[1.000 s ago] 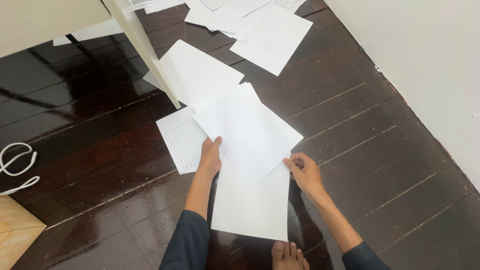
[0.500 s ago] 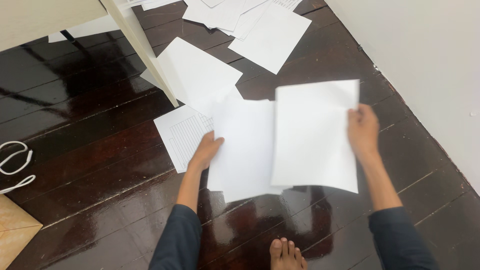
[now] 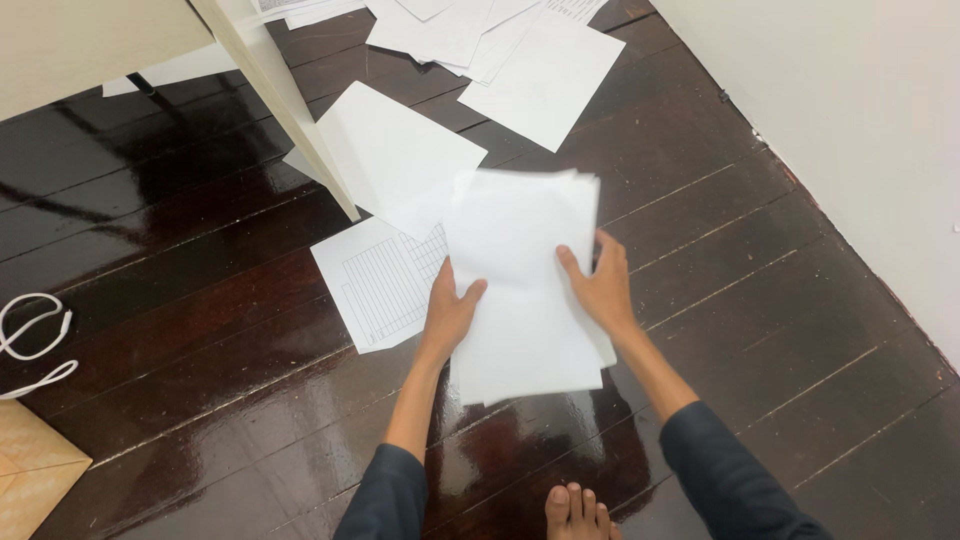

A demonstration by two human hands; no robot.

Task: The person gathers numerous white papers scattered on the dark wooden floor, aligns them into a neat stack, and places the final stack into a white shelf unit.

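Observation:
A small stack of blank white sheets is held just above the dark wooden floor. My left hand grips its left edge with the thumb on top. My right hand lies on its right edge, fingers spread over the top sheet. Just left of the stack a printed sheet with a lined table lies flat on the floor. Another blank sheet lies beyond it, partly under the stack.
A pale table leg slants down at upper left. More loose white sheets are scattered at the top. A white wall runs along the right. A white cord and a brown envelope lie at far left. My bare foot shows at the bottom.
My right hand brought its sheet from the right back onto the sheets in my left hand. The loose sheets are now squared into one stack between both hands.

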